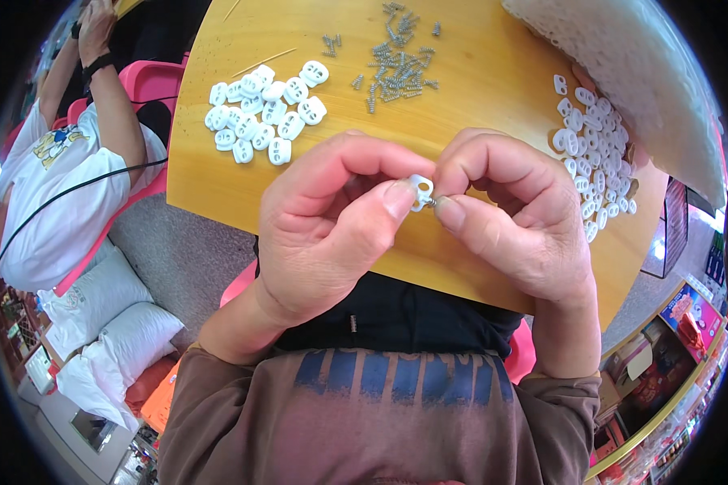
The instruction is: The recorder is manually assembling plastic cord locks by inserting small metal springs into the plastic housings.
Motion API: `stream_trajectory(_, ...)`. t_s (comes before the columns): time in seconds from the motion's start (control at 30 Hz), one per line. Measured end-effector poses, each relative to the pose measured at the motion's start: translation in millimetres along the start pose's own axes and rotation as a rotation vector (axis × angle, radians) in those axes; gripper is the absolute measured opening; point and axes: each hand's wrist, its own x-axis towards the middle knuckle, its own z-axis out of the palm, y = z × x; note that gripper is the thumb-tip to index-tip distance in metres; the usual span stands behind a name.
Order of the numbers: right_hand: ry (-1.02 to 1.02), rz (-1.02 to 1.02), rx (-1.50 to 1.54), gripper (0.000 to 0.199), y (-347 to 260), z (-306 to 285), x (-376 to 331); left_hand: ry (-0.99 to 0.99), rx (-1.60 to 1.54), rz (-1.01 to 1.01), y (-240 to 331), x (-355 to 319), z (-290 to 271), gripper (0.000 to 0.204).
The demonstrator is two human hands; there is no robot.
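Both hands meet over the near edge of a wooden table. My left hand pinches a small white plastic cord-lock piece between thumb and forefinger. My right hand presses its thumb and forefinger against the same piece from the right, with a tiny metal spring at the fingertips, mostly hidden. A pile of finished-looking white pieces lies on the table's left. A heap of small metal springs lies at the far middle. More white pieces are strewn along the right.
A white foam mesh sheet covers the table's far right corner. Another person in a white shirt sits on a pink chair to the left, arms raised. White pillows lie on the floor at the left. Shelves with coloured boxes stand at the lower right.
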Motion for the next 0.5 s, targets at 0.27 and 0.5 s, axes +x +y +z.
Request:
stream_trajectory(0.27,0.025,-0.004,-0.019,0.005,2.8,1.6,-0.5,0.024,0.356,0.155,-0.1,-1.1,-1.1,0.013)
stream_trajectory(0.5,0.060,0.085,0.073,0.007,-2.0,4.2,0.0,0.042,0.164,0.062,-2.4,0.3,-3.5,0.013)
